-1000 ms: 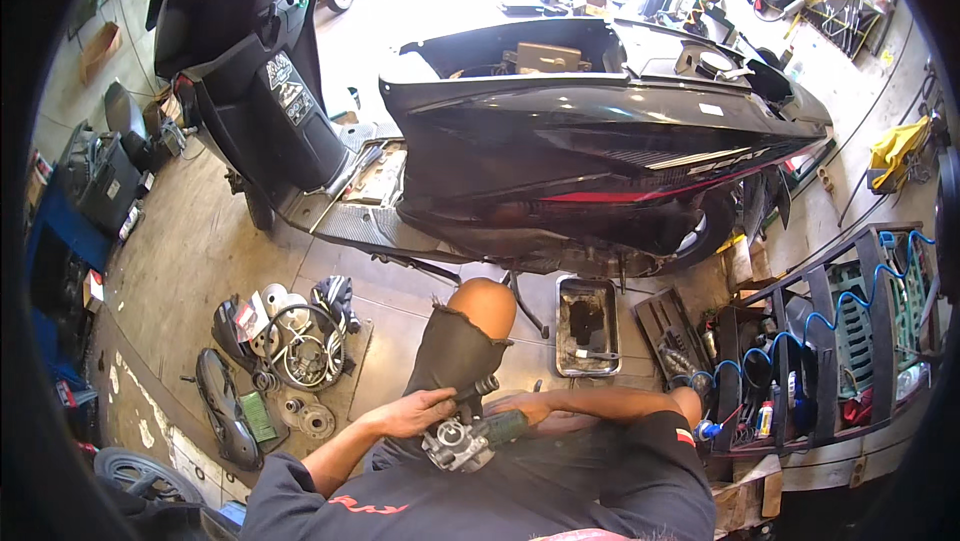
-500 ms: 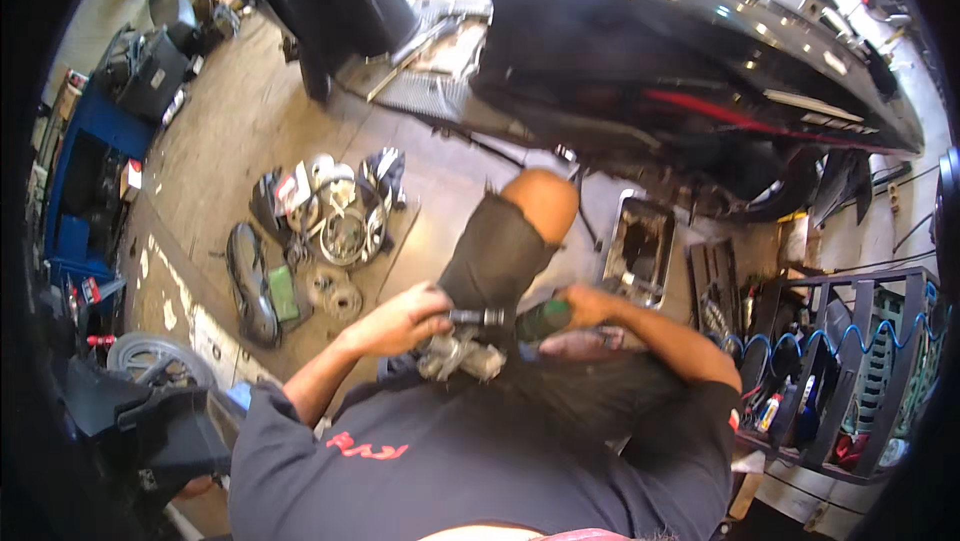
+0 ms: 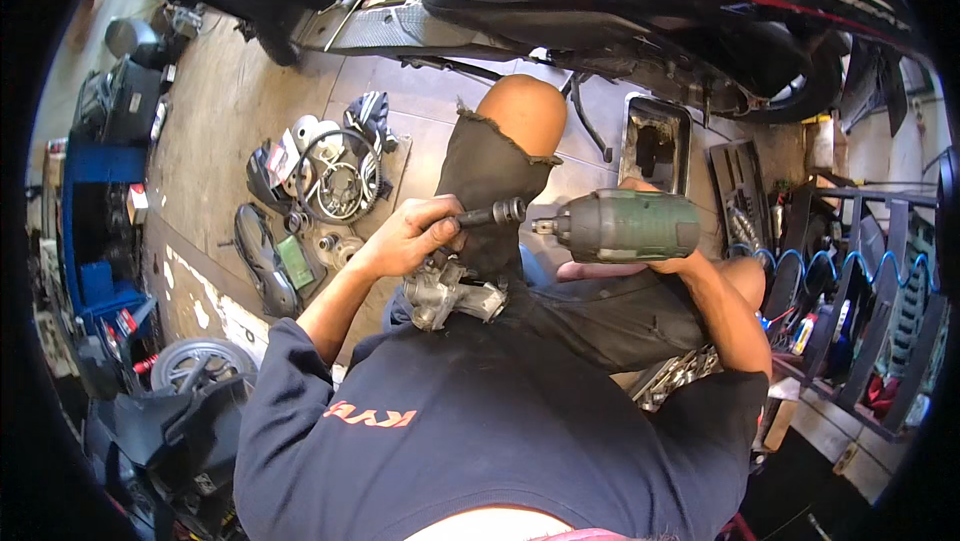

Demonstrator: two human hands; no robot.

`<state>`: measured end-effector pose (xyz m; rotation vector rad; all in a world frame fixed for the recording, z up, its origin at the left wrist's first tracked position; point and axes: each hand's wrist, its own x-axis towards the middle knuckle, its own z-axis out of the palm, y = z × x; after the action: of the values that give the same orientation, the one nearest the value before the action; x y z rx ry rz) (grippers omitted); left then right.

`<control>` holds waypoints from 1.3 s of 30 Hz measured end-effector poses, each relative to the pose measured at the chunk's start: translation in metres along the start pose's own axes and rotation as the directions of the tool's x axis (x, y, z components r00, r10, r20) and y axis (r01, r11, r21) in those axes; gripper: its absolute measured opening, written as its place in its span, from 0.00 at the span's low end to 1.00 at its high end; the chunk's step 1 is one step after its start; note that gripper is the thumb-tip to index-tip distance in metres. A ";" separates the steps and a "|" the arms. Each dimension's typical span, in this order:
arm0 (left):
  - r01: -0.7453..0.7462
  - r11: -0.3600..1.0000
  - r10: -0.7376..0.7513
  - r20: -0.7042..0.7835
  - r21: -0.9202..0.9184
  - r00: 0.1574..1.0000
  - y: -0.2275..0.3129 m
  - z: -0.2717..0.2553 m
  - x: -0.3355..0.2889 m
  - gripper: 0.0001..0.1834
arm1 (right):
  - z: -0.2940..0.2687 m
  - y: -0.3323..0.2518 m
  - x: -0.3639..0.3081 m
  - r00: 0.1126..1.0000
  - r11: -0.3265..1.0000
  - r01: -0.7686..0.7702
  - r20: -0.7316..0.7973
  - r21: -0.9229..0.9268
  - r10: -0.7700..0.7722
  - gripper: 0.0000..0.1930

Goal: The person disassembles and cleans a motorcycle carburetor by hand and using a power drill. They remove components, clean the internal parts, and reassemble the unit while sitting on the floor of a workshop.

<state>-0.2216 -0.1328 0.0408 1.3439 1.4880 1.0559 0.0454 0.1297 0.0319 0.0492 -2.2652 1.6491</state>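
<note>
Green impact wrench [image 3: 635,226] lies level above the person's lap, in the right hand [image 3: 676,263], its nose pointing left at a dark socket tool [image 3: 490,213], with a gap between the two. The left hand [image 3: 412,236] holds that tool. Just below it, at the lap, is a silvery metal part [image 3: 450,299].

The raised knee [image 3: 520,113] stands between the hands and the black scooter [image 3: 600,6]. Past the wrench lie a metal tray [image 3: 684,146] with dark residue and a black case [image 3: 735,181]; farther right is a dark rack with a blue coiled hose [image 3: 868,266]. On the floor at left sit a large ring [image 3: 302,181] among loose parts, a green block [image 3: 294,261] and a long black cover [image 3: 262,256], with a wheel [image 3: 205,366] nearer the person.

The left forearm slants inward from the lower left; its fingers curl round the socket tool, thumb laid along it. The right elbow is bent outward, the forearm rising to a hand beneath and behind the wrench.

The wrench body hides its handle and most right fingers, so I cannot tell how they close. The scooter is cut off above; whether the left fingers also touch the metal part is unclear.
</note>
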 end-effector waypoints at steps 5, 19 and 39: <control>-0.032 0.998 0.028 0.063 0.056 0.998 0.007 -0.004 0.011 0.25 | -0.011 -0.001 -0.007 0.999 0.999 0.041 0.026 0.006 -0.042 0.18; 0.132 0.991 -0.135 0.444 0.037 0.886 0.034 -0.008 0.036 0.29 | -0.011 -0.009 -0.012 0.993 0.998 0.042 0.115 -0.052 -0.036 0.14; 0.397 0.904 -0.373 -0.164 0.158 0.913 0.087 0.011 0.064 0.17 | 0.023 0.075 -0.063 0.838 0.501 -0.536 0.498 0.679 0.222 0.31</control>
<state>-0.1905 -0.0625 0.1176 1.0539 1.8983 0.7707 0.0826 0.1221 -0.0615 0.0476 -1.5503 3.0376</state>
